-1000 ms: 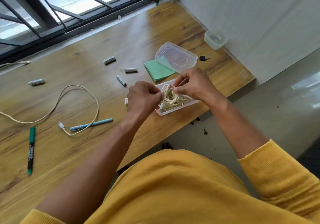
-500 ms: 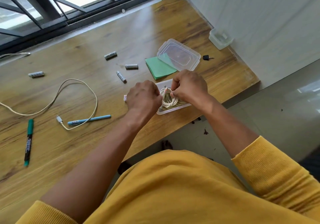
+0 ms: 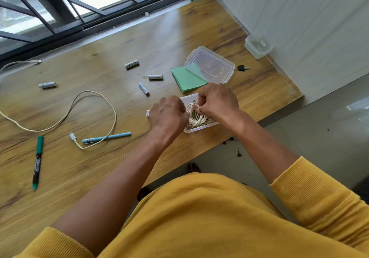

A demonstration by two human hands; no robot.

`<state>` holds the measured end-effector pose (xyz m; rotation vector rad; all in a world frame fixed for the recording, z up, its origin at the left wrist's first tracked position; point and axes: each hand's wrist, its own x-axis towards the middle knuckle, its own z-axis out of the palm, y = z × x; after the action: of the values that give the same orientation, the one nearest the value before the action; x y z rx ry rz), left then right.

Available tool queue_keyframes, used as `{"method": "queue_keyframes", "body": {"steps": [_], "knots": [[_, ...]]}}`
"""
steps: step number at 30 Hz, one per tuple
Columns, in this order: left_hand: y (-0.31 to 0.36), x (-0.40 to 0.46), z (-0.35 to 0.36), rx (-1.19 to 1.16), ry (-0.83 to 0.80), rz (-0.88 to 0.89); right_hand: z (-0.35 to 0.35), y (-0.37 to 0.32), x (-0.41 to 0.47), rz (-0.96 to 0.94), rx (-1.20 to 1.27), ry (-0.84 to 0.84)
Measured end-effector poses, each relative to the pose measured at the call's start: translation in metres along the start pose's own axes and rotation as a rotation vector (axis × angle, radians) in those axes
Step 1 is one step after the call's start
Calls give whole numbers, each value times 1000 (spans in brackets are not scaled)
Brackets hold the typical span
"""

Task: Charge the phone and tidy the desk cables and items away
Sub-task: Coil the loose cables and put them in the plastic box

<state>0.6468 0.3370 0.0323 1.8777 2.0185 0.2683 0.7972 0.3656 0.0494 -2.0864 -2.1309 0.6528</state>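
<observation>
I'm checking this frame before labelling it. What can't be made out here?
All in the head view:
- Left hand: its fingertips and grip, hidden by its own back.
- Clear box: its far part, covered by the right hand.
- Loose cable: far end cut off by the left edge.
- Marker: print too small.

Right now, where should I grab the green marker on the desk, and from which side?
Pinch the green marker around its mid-barrel, coming straight down from above. It lies flat on the desk, roughly pointing away from you, with bare wood on both long sides, so fingers can probably close across the barrel.
</observation>
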Motion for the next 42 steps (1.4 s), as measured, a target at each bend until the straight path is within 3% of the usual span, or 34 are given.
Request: {"method": "queue_keyframes", "body": {"steps": [12,21,32,35,42], "knots": [[-35,-7,-35,-377,89,-76,-27,-3,-7,-24,17,104],[-91,-22,-56,-334,195,-240,-10,-80,2,-193,129,115],[-207,-58,-83,-244,395,-604,45,-181,7,-403,128,-89],[-240,-63,-85,-232,376,-705,56,-201,6,-431,124,-130],[-266,-53,-88,-225,303,-715,71,-232,6,-444,93,-191]]}}
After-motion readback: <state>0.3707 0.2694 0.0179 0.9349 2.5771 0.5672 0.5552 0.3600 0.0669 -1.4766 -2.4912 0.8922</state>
